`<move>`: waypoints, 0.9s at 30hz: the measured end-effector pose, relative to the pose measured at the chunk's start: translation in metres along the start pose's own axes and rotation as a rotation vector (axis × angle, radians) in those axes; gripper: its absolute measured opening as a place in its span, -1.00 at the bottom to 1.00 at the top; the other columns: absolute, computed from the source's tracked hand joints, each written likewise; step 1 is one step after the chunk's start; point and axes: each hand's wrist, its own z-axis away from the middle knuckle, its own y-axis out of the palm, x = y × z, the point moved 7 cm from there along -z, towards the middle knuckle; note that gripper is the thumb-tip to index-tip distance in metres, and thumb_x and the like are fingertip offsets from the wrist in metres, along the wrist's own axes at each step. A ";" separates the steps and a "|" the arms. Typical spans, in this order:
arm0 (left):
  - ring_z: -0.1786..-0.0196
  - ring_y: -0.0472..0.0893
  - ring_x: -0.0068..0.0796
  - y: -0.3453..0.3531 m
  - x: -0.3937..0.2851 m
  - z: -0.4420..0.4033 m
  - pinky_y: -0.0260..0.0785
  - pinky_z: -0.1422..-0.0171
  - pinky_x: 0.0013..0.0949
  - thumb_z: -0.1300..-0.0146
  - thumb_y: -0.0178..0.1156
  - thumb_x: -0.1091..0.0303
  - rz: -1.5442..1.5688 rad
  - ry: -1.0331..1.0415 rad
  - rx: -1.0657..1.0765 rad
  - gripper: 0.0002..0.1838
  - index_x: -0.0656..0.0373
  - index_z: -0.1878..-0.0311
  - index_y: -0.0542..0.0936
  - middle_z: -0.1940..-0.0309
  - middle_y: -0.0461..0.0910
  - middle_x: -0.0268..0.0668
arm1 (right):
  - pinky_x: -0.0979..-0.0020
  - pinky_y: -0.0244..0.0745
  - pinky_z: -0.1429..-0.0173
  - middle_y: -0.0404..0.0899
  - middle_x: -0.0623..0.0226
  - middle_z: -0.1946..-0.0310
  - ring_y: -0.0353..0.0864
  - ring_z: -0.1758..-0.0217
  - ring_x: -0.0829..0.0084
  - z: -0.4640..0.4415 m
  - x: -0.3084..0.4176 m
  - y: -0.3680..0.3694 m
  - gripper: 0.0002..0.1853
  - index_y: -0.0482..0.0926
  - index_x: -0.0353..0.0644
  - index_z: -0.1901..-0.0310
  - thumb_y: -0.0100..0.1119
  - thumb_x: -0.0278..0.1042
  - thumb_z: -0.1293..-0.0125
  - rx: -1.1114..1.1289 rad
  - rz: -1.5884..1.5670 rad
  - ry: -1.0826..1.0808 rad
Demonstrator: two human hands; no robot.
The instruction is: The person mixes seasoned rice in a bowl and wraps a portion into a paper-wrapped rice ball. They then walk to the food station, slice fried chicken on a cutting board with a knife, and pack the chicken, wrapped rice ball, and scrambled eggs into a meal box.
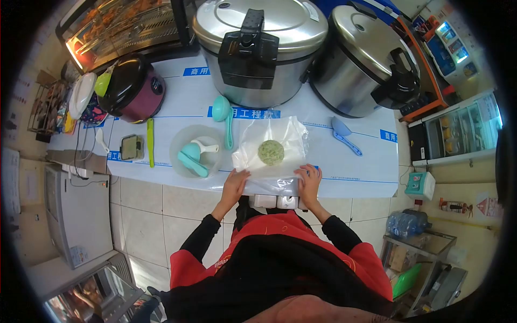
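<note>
A clear plastic sheet (247, 144) lies on the covered table in front of me, its near edge hanging slightly over the table's front. On it sits a flat, round, pale green grainy patty (271, 153), which looks like pressed rice. My left hand (235, 184) grips the near left corner of the sheet. At the near right corner, my right hand (308, 180) has its fingers closed on the plastic. Neither hand touches the patty. Left of the sheet lies a turquoise ladle-like scoop (228, 129). A translucent bowl (177, 168) holds turquoise and white scoops (193, 156).
Two large steel rice cookers (293, 81) (350, 64) stand behind the sheet. A purple cooker (145, 99), green spatula (151, 142) and small square container (132, 147) are at left. A blue scoop (344, 137) lies right. A person's legs (148, 309) show at lower left.
</note>
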 end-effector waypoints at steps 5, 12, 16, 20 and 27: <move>0.22 0.60 -0.14 0.001 0.037 -0.044 0.43 0.11 -0.28 -0.23 -0.01 0.50 0.365 -0.587 -0.410 -0.86 0.34 0.25 0.51 0.37 0.57 -0.02 | 0.16 0.36 0.01 0.50 0.13 0.21 0.52 0.12 0.11 -0.031 -0.040 0.032 -0.76 0.44 -0.12 0.11 -0.07 -0.51 -0.17 -0.126 -0.369 0.356; 0.31 0.55 -0.19 0.030 0.057 -0.075 0.38 0.21 -0.21 -0.19 0.07 0.34 -0.364 -0.661 -0.070 -0.72 0.17 0.03 0.41 0.37 0.52 -0.11 | 0.16 0.41 0.16 0.49 0.14 0.17 0.54 0.17 0.18 -0.065 -0.044 0.044 -0.73 0.35 -0.09 0.03 -0.05 -0.41 -0.20 0.300 0.096 0.387; -0.04 0.45 -0.16 0.004 0.000 -0.081 0.24 -0.14 -0.08 -0.15 0.08 0.27 -0.395 -0.201 -0.315 -0.61 0.16 -0.05 0.37 0.06 0.47 -0.12 | 0.19 0.33 0.04 0.43 0.24 0.06 0.47 0.05 0.19 -0.111 -0.016 0.028 -0.65 0.37 -0.07 0.03 0.09 -0.40 -0.09 -0.028 0.082 -0.043; -0.35 0.12 -0.15 0.057 -0.040 -0.076 -0.07 -0.36 -0.01 -0.15 0.07 0.27 -0.351 0.178 0.161 -0.51 0.13 -0.17 0.30 -0.26 0.20 -0.16 | 0.16 0.21 -0.08 0.44 0.28 0.05 0.46 0.01 0.25 -0.167 0.002 0.052 -0.59 0.42 -0.06 0.03 0.20 -0.33 -0.01 -0.008 0.098 -0.334; -0.41 0.00 -0.18 0.058 -0.044 -0.081 -0.15 -0.41 -0.02 -0.19 0.05 0.20 -0.348 0.202 0.220 -0.42 0.12 -0.28 0.21 -0.35 0.07 -0.21 | 0.29 0.29 0.09 0.52 0.34 0.41 0.51 0.23 0.31 -0.156 0.012 0.048 -0.82 0.51 -0.07 0.30 0.15 -0.32 0.00 0.317 0.154 -0.398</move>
